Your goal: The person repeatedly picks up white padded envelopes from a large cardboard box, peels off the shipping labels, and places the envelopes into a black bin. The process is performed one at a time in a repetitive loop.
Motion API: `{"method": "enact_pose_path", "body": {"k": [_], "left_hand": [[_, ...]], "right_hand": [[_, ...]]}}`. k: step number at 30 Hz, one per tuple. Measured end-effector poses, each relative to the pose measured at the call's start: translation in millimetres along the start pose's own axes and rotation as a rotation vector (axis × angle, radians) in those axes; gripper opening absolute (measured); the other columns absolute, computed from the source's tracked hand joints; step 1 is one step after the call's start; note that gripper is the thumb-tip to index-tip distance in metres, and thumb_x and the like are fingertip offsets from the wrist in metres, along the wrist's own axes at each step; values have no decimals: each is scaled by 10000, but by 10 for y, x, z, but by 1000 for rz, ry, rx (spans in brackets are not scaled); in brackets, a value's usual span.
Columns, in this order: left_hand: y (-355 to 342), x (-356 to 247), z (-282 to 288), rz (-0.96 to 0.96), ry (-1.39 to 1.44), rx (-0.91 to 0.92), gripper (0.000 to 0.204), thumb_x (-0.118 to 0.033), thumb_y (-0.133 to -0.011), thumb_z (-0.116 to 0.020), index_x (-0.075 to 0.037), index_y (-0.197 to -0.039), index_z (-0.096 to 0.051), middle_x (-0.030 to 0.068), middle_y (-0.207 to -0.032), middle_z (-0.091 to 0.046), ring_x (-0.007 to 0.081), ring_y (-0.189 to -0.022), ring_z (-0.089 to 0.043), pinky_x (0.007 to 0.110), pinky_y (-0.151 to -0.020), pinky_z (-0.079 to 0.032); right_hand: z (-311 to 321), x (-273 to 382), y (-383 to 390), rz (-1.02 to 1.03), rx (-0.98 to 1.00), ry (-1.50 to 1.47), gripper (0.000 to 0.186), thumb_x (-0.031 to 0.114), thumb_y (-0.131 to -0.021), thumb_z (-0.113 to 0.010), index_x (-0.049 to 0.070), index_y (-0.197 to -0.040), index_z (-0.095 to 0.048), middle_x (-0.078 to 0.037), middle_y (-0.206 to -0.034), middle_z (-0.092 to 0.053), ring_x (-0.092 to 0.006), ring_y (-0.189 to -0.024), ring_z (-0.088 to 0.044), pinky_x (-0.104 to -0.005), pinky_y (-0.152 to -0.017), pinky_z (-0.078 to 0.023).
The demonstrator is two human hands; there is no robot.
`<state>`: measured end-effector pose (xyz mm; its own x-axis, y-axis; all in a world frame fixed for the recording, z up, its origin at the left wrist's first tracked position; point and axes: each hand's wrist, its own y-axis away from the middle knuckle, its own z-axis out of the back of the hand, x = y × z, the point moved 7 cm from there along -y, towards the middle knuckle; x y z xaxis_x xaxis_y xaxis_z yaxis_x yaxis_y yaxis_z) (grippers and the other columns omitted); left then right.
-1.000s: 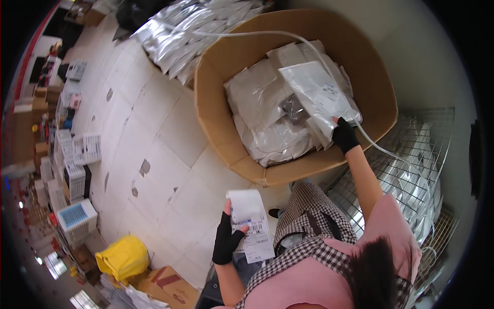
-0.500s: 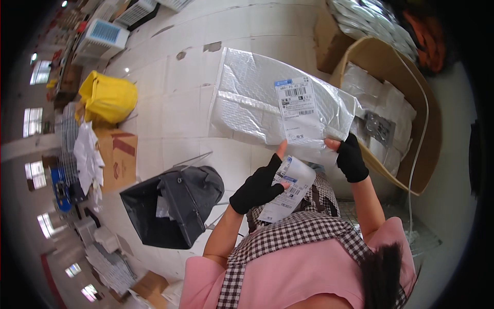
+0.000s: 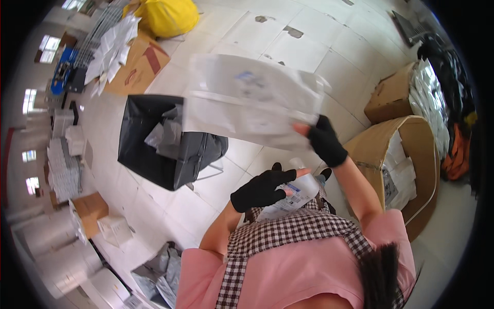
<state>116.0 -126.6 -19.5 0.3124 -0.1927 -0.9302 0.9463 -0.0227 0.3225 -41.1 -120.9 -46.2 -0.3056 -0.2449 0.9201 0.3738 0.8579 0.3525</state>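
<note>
"Which way does the mailer (image 3: 242,110) point?"

"Its long axis runs from your right hand (image 3: 326,144) out to the left, slanting slightly forward. You grasp that one mailer at its near right corner, your thumb on the upper face; the other fingers you cannot make out. It is a pale, glossy, flat rectangle with a lengthwise crease, and a blurred blue-grey patch faces up."

"And your left hand (image 3: 263,190)?"

"It sits nearer your body, grasping one white paper label strip (image 3: 309,189) between thumb and fingers, the index finger stretched out. The strip slants from forward right to near left and looks curled."

"What is around your hands?"

"Forward-left of your left hand stands one black bin (image 3: 198,154), soft-sided and square-mouthed, with crumpled grey plastic (image 3: 167,134) inside; the mailer's far end overlaps it in view. Right of your right hand are two brown cardboard boxes: the larger box (image 3: 378,144), open-topped, holds pale flat packets (image 3: 405,177); the smaller box (image 3: 392,95), farther forward, has silvery packets (image 3: 433,98) against it."
</note>
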Motion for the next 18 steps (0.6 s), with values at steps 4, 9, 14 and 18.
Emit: {"method": "enact_pose_path", "body": {"k": [4, 9, 14, 18], "left_hand": [[250, 137, 170, -95, -104, -249, 650, -120, -804, -581, -152, -1384, -288, 156, -1258, -485, 301, -1120, -487, 370, -950, -364], [634, 316, 854, -136, 100, -891, 800, -54, -754, -628, -99, -1413, -178, 118, -1135, -545, 167, -935, -560, 270, -811, -451], [548, 521, 950, -195, 483, -928, 865, -8, -748, -619, -122, -1430, -98, 86, -1053, -570, 126, -899, -555, 252, -766, -461], [404, 439, 923, -173, 436, -870, 869, 1, -745, -611, -127, -1431, -93, 88, -1052, -564, 130, -888, -553, 252, -762, -462]], "right_hand": [[-1237, 382, -259, 169, 653, -243, 352, 278, -878, -561, 35, -1132, -544, -14, -962, -575, -90, -870, -515, -255, -825, -427], [-989, 802, -217, 452, 338, 176, 462, 274, -830, -612, 80, -1225, -472, -58, -1122, -560, -139, -1003, -537, -282, -864, -424], [-1098, 502, 382, 689, 417, 1014, 692, 266, -634, -747, 126, -1245, -452, -176, -1344, -361, -343, -1144, -456, -399, -908, -419], [-762, 330, 405, 592, 85, 655, 637, 210, -642, -759, 105, -1201, -470, -169, -1313, -396, -307, -1098, -498, -384, -857, -450]]}}
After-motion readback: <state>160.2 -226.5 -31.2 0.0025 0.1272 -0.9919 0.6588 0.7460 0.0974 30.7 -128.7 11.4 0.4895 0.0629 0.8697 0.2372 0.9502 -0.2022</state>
